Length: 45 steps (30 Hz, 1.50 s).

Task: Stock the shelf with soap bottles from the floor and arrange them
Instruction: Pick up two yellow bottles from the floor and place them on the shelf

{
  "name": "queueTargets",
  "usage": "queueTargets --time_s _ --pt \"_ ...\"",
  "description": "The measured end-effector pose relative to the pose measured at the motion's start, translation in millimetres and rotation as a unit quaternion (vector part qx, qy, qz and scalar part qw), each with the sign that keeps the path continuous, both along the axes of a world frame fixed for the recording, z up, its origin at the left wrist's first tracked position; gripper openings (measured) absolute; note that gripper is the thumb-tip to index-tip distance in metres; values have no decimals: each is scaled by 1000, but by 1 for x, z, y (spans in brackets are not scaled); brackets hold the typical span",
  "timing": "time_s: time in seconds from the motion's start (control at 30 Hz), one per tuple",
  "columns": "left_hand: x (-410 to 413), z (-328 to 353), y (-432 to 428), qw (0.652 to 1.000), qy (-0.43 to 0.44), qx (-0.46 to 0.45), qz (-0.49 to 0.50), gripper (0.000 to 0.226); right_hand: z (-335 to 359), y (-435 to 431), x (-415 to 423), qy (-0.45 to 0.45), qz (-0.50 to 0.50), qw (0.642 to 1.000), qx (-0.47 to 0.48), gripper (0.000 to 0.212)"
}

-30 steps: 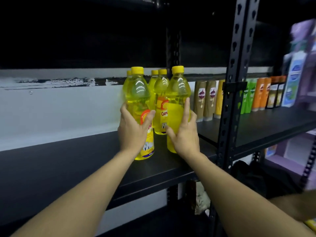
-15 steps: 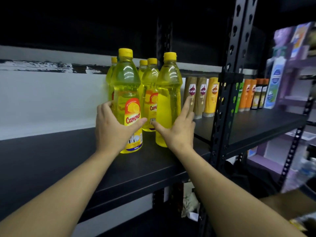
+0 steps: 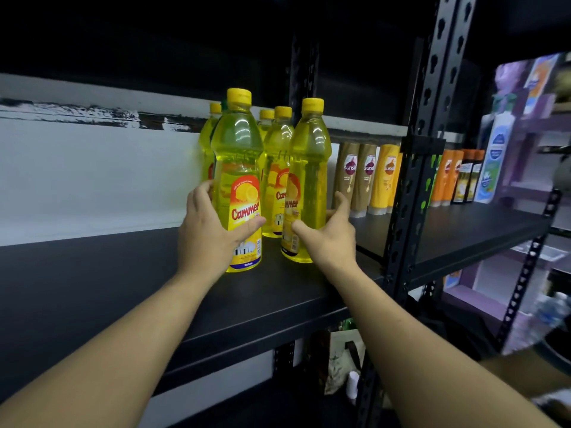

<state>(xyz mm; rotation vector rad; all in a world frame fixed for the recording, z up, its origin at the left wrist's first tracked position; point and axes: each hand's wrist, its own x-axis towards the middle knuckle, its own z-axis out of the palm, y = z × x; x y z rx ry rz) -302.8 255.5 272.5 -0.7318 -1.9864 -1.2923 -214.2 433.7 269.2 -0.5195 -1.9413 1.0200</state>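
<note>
Several yellow soap bottles with yellow caps stand in a cluster on the black shelf [image 3: 123,288]. My left hand [image 3: 207,239] grips the front-left bottle [image 3: 238,162] low on its body, thumb across the red and yellow label. My right hand [image 3: 330,239] lies against the front-right bottle [image 3: 310,162] with straight, spread fingers: the thumb touches its label and the fingers reach up along its right side. Both front bottles stand upright on the shelf. More yellow bottles [image 3: 278,140] stand behind them against the white wall.
Brown and yellow shampoo tubes [image 3: 367,177] stand right of the cluster. A black perforated upright [image 3: 414,168] divides the shelf; orange and dark bottles [image 3: 457,177] stand beyond it. Bare shelf surface stretches left of my left hand. Bags lie on the floor below.
My right hand has loosened from a full grip to spread fingers, and the front-right bottle's label has turned more toward me. The left bottle has shifted slightly left with my hand.
</note>
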Motion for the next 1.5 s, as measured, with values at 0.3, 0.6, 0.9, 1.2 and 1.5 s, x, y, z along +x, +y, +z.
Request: queueTargets --time_s 0.3,0.6,0.9,1.2,1.5 --pt "-5 -7 -2 998 -48 -46 -17 108 -3 0 -5 -37 7 999 29 105" --pt "-5 -7 -5 994 -86 -55 -37 95 -1 4 -2 -39 95 992 -69 101" --pt "-6 -8 -6 990 -111 -47 -75 91 -3 12 -1 -26 126 987 -97 93" --pt "-11 -9 -4 982 -145 -42 -111 79 -5 3 -15 -101 31 994 41 118" --pt "-12 -10 -4 994 -88 -53 -32 71 -3 9 -15 -63 114 991 -8 92"
